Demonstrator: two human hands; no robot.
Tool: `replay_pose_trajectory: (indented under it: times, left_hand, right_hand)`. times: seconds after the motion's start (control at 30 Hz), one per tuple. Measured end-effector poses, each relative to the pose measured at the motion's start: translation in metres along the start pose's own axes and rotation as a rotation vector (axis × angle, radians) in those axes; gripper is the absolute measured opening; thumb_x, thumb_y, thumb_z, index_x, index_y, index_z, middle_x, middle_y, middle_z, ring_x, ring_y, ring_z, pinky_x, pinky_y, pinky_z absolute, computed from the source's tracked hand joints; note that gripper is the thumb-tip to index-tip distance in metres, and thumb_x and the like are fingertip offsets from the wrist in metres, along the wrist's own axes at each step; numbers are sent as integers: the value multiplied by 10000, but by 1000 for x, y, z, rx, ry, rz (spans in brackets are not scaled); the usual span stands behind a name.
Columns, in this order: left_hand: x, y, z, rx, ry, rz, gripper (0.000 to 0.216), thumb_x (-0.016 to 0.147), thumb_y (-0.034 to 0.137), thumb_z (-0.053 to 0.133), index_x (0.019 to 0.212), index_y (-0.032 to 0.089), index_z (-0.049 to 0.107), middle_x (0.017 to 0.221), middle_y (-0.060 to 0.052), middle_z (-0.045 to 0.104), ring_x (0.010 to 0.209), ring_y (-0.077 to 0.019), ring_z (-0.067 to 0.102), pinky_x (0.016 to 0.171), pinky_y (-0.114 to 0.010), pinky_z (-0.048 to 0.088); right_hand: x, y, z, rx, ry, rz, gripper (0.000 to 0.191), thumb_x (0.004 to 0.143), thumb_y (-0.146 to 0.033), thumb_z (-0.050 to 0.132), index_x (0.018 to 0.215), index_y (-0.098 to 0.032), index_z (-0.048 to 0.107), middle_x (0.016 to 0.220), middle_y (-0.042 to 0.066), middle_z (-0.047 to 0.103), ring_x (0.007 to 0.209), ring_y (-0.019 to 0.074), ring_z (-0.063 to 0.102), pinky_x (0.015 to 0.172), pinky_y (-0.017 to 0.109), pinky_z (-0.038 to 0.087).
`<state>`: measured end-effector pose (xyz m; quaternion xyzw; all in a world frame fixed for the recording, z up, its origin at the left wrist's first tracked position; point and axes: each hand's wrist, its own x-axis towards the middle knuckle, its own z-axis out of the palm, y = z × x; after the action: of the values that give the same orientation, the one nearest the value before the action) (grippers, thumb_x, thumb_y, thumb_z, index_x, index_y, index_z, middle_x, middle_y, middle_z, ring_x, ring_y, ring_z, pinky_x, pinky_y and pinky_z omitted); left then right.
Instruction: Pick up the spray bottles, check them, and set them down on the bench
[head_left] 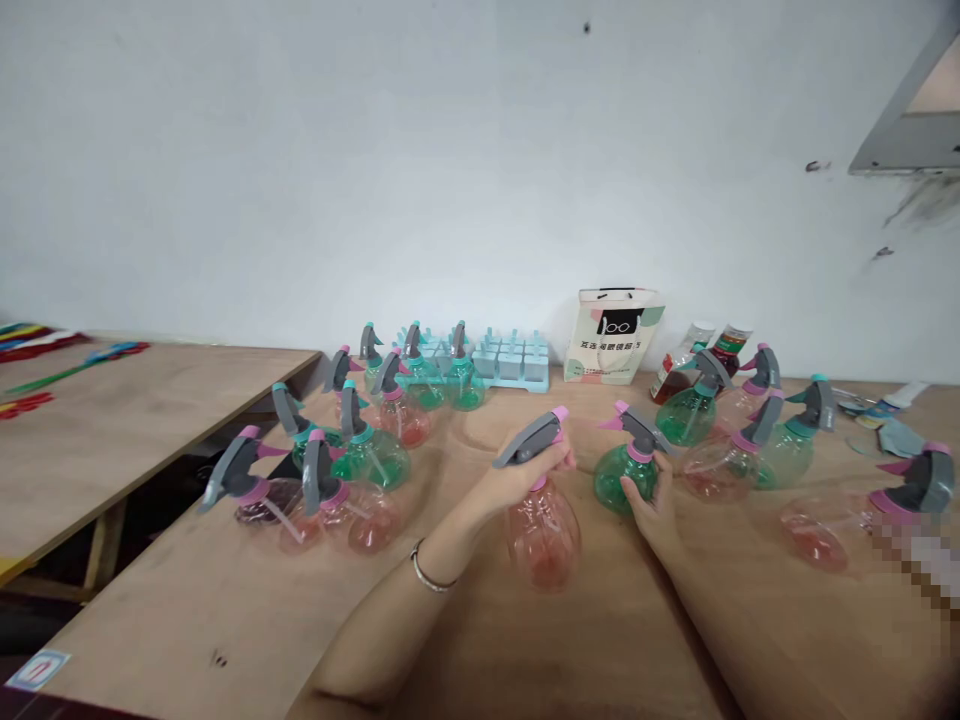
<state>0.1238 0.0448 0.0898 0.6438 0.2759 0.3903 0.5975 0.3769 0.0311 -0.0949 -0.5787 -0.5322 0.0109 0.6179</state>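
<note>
My left hand (531, 472) is wrapped round the neck of a pink spray bottle (546, 545) with a grey and pink trigger head, its wrist wearing a bracelet. The bottle looks nearly upright; I cannot tell if its base touches the table. Just to the right, my right hand (654, 502) grips the side of a green spray bottle (616, 478) whose grey trigger head has a pink nozzle and collar. Its nozzle points left. More pink and green spray bottles stand on both sides, among them a pink spray bottle (367, 510) on the left and another pink spray bottle (817, 530) on the right.
Along the wall on the wooden table (247, 620) are a light-blue ice-pop mould (517, 370), a printed paper bag (611, 345) and labelled glass bottles (671, 370). Small tools and a cloth (900, 438) lie back right. A second table (150, 410) stands left, across a gap.
</note>
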Motion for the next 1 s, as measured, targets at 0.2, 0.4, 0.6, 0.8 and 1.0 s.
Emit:
replay_pose_trajectory:
  times: [0.2, 0.4, 0.6, 0.8, 1.0]
  left_hand:
    - [0, 3, -2, 75, -15, 138, 294, 807, 469, 691, 784, 178, 662, 904, -50, 707, 713, -135, 615, 714, -271, 496]
    - [2, -5, -3, 148, 73, 52, 289, 802, 457, 678, 720, 182, 640, 676, 0, 640, 476, -72, 410, 468, -220, 351]
    - [32, -34, -54, 321, 459, 195, 234, 746, 360, 706, 863, 159, 697, 767, -7, 661, 664, -116, 548, 650, -227, 442]
    - [50, -72, -108, 452, 815, 277, 283, 787, 395, 657, 897, 142, 720, 705, 11, 626, 678, -134, 570, 677, -235, 438]
    - [54, -102, -126, 614, 1069, 264, 330, 770, 411, 698, 986, 162, 693, 845, -46, 703, 812, -201, 659, 808, -308, 494]
  right_hand:
    - [0, 1, 0, 8, -11, 12, 559, 824, -539, 646, 1250, -230, 458, 1191, 100, 574, 1114, 272, 579, 1002, 499, 463]
    - [-1, 3, 1, 9, -6, 3, 557, 830, -533, 639, 1266, -241, 451, 1206, 96, 570, 1136, 271, 575, 1003, 498, 471]
    - [-1, 2, -1, 7, -25, 14, 567, 831, -541, 637, 1271, -237, 450, 1211, 100, 571, 1126, 271, 580, 1019, 508, 460]
    - [0, 0, -1, 15, -36, 30, 588, 829, -546, 635, 1283, -226, 442, 1232, 113, 558, 1165, 287, 561, 1045, 529, 433]
    - [-1, 0, -1, 20, -37, 42, 590, 834, -550, 629, 1291, -228, 441, 1234, 109, 552, 1174, 284, 552, 1053, 523, 428]
